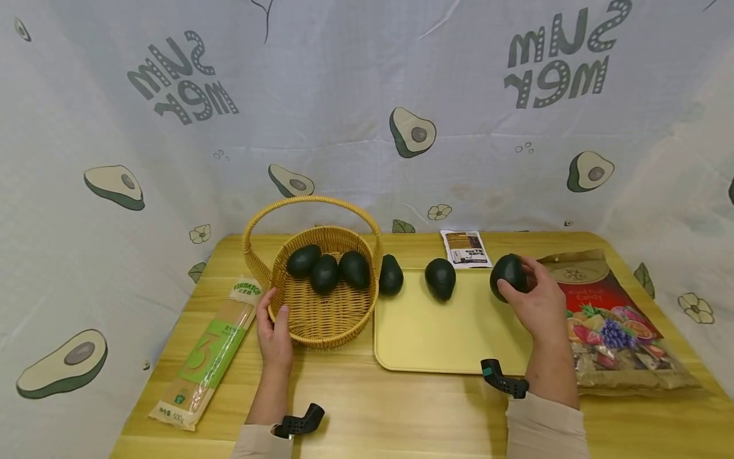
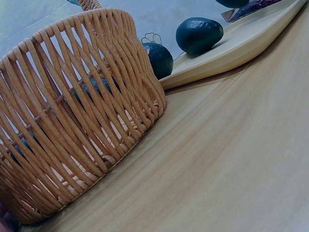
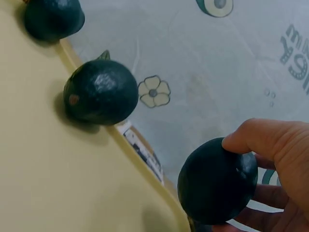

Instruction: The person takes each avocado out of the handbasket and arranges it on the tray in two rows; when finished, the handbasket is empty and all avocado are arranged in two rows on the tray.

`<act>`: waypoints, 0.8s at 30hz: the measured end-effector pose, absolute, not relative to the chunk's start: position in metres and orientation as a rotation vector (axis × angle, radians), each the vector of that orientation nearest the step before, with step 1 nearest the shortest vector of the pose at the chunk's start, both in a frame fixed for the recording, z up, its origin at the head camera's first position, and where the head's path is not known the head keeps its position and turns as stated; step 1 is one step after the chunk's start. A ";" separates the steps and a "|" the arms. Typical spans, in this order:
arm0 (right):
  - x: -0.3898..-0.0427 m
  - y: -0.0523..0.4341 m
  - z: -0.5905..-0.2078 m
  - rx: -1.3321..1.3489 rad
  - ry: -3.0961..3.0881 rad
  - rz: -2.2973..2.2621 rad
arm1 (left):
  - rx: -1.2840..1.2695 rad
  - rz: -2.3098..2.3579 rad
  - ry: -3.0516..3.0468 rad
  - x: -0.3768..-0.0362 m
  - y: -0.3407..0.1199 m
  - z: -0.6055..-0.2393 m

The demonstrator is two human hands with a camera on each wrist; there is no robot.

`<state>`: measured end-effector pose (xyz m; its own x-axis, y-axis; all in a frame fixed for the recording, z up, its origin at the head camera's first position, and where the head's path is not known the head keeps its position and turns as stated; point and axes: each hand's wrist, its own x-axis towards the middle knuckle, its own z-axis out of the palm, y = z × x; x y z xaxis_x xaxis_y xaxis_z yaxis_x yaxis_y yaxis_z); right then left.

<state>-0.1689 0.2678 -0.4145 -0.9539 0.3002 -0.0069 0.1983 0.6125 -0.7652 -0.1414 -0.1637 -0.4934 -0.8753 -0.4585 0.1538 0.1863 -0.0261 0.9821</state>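
A wicker basket (image 1: 321,319) (image 2: 72,121) with a tall handle holds three dark avocados (image 1: 325,271). My left hand (image 1: 274,328) rests against the basket's left rim, thumb and fingers on the weave. On the yellow tray (image 1: 436,338) (image 3: 48,183) lie two avocados, one (image 1: 391,275) (image 2: 157,59) at its left edge, one (image 1: 440,278) (image 3: 100,92) in the middle. My right hand (image 1: 530,296) (image 3: 275,164) grips a third avocado (image 1: 508,273) (image 3: 217,180) at the tray's right back corner, fingers curled round it.
A green pack of spaghetti (image 1: 209,354) lies left of the basket. A large bag of mixed fruit candy (image 1: 613,325) lies right of the tray. A small dark sachet (image 1: 466,248) sits behind the tray. An avocado-print cloth backs the wooden table (image 1: 413,408).
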 end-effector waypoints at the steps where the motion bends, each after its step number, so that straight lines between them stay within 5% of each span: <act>1: -0.170 0.269 -0.416 -0.440 -2.724 1.264 | 0.286 -1.952 -1.817 -0.142 -0.164 -0.494; 24: -0.184 0.270 -0.442 -0.392 -2.808 1.050 | 0.272 -1.944 -1.820 -0.142 -0.164 -0.495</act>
